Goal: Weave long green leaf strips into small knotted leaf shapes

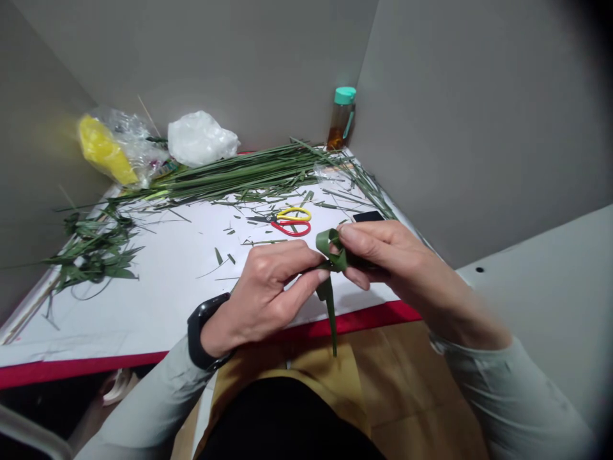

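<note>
A folded green leaf strip forms a loop between my two hands, above the table's front edge. My left hand pinches its lower left part between thumb and fingers. On the right side, my right hand grips the same leaf, thumb and index finger against the loop. One pointed tail of the leaf hangs down past the red edge. Scissors with one yellow and one red handle lie on the white table just beyond my hands. My right fingers partly hide the leaf.
Long green leaves lie across the back of the white table. Woven leaf pieces are at the left. Plastic bags and a bottle stand by the wall. A dark flat object is behind my right hand.
</note>
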A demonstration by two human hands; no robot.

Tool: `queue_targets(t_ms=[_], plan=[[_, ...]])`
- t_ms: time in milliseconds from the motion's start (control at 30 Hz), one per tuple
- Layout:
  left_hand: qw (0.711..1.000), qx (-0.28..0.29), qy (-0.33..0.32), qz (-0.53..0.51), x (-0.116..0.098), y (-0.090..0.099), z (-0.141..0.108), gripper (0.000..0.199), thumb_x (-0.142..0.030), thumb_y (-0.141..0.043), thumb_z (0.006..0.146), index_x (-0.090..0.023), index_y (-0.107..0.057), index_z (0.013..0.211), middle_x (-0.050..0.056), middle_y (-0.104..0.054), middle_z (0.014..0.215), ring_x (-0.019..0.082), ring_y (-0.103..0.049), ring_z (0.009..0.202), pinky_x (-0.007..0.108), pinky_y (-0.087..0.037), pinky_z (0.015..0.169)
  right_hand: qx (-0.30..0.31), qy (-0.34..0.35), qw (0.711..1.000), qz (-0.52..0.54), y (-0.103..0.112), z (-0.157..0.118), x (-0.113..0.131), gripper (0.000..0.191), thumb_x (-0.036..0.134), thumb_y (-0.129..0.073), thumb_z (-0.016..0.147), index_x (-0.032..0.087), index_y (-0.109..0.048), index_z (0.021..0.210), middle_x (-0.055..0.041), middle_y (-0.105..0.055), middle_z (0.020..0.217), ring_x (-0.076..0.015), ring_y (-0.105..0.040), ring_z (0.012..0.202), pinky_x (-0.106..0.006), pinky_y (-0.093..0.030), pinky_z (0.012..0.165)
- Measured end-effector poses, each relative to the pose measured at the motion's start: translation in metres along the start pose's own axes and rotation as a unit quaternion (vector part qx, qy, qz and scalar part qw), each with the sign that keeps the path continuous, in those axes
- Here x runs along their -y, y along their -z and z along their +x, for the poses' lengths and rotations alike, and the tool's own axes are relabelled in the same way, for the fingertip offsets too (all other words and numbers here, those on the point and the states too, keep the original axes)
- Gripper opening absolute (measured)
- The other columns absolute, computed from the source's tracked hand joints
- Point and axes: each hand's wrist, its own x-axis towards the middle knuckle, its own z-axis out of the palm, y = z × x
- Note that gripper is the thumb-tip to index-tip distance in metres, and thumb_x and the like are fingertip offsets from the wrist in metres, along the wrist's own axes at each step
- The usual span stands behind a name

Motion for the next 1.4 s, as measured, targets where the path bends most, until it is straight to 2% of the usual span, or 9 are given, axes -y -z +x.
queue_targets(t_ms=[100, 200, 300, 367, 600, 733, 1067, 1300, 1400], plan=[[1.000, 0.006, 0.003, -0.029, 0.001, 0.000, 0.001, 0.016, -0.018, -0.064, 0.098, -0.011, -0.075, 0.088, 0.006, -0.070, 0.075, 0.018, -0.070, 0.078, 0.027, -0.046, 0.071, 0.023, 0.004, 1.000, -0.019, 0.002, 0.001, 0.005, 0.051, 0.049, -0.047, 0.106, 0.020, -0.042, 0.063, 0.0043, -0.037, 0.058, -0.0100, -0.029, 0.053, -0.027, -0.025, 0.049], [1.000, 0.002, 0.008, -0.028, 0.001, -0.002, 0.002, 0.015, -0.018, -0.063, 0.098, -0.012, -0.074, 0.090, 0.005, -0.070, 0.076, 0.016, -0.067, 0.074, 0.027, -0.046, 0.069, -0.017, 0.057, 0.983, -0.176, -0.002, 0.001, 0.012, 0.050, 0.040, -0.045, 0.106, 0.020, -0.037, 0.060, 0.0035, -0.038, 0.057, -0.0102, -0.033, 0.053, -0.028, -0.027, 0.053], [0.999, -0.027, -0.014, -0.023, 0.001, -0.003, 0.003, 0.016, -0.017, -0.063, 0.097, -0.013, -0.071, 0.084, 0.003, -0.068, 0.071, 0.016, -0.065, 0.068, 0.026, -0.045, 0.065, -0.101, 0.086, 0.903, -0.409, -0.009, -0.002, 0.016, 0.039, 0.032, -0.043, 0.100, 0.021, -0.036, 0.063, 0.0036, -0.037, 0.056, -0.0109, -0.034, 0.051, -0.031, -0.024, 0.056], [0.999, -0.040, -0.024, -0.025, 0.001, -0.003, 0.003, 0.017, -0.015, -0.063, 0.096, -0.014, -0.070, 0.081, 0.002, -0.066, 0.069, 0.016, -0.065, 0.070, 0.026, -0.046, 0.065, -0.117, 0.088, 0.860, -0.489, -0.012, -0.005, 0.017, 0.035, 0.032, -0.041, 0.098, 0.021, -0.037, 0.065, 0.0035, -0.038, 0.056, -0.0116, -0.035, 0.050, -0.032, -0.021, 0.057], [0.994, -0.075, 0.025, -0.073, -0.003, 0.001, -0.002, 0.013, -0.018, -0.068, 0.093, -0.012, -0.074, 0.083, 0.005, -0.073, 0.075, 0.015, -0.066, 0.070, 0.026, -0.047, 0.066, -0.115, 0.198, 0.759, -0.610, -0.015, -0.008, 0.007, 0.045, 0.040, -0.034, 0.107, 0.021, -0.048, 0.068, 0.0008, -0.053, 0.060, -0.0154, -0.052, 0.053, -0.032, -0.024, 0.052], [0.987, -0.098, 0.064, -0.106, -0.003, 0.002, -0.001, 0.015, -0.022, -0.072, 0.092, -0.015, -0.076, 0.080, 0.002, -0.072, 0.072, 0.015, -0.063, 0.067, 0.027, -0.045, 0.063, -0.136, 0.231, 0.726, -0.633, -0.015, -0.009, 0.004, 0.050, 0.041, -0.033, 0.109, 0.019, -0.059, 0.073, -0.0003, -0.060, 0.061, -0.0166, -0.059, 0.055, -0.032, -0.027, 0.052], [0.941, -0.159, 0.123, -0.272, 0.005, -0.001, -0.006, 0.012, -0.016, -0.077, 0.089, -0.026, -0.083, 0.091, -0.004, -0.075, 0.081, 0.012, -0.062, 0.073, 0.022, -0.049, 0.069, -0.119, 0.267, 0.690, -0.662, -0.023, -0.022, -0.007, 0.044, 0.024, -0.041, 0.104, 0.021, -0.055, 0.062, 0.0011, -0.052, 0.053, -0.0157, -0.050, 0.046, -0.034, -0.025, 0.048], [0.931, -0.177, 0.148, -0.281, 0.005, -0.003, -0.008, 0.004, -0.025, -0.081, 0.087, -0.028, -0.083, 0.088, -0.004, -0.073, 0.079, 0.011, -0.059, 0.072, 0.023, -0.047, 0.067, -0.018, 0.222, 0.754, -0.618, -0.012, -0.035, -0.009, 0.044, 0.018, -0.039, 0.102, 0.022, -0.051, 0.061, 0.0021, -0.052, 0.056, -0.0138, -0.047, 0.046, -0.034, -0.028, 0.049], [0.933, -0.164, 0.152, -0.283, 0.002, -0.004, -0.007, 0.004, -0.026, -0.080, 0.089, -0.028, -0.084, 0.089, -0.003, -0.073, 0.079, 0.011, -0.059, 0.072, 0.024, -0.046, 0.067, -0.044, 0.202, 0.777, -0.595, -0.009, -0.033, -0.009, 0.029, 0.020, -0.047, 0.101, 0.017, -0.063, 0.077, -0.0020, -0.064, 0.070, -0.0174, -0.059, 0.060, -0.033, -0.040, 0.058]])
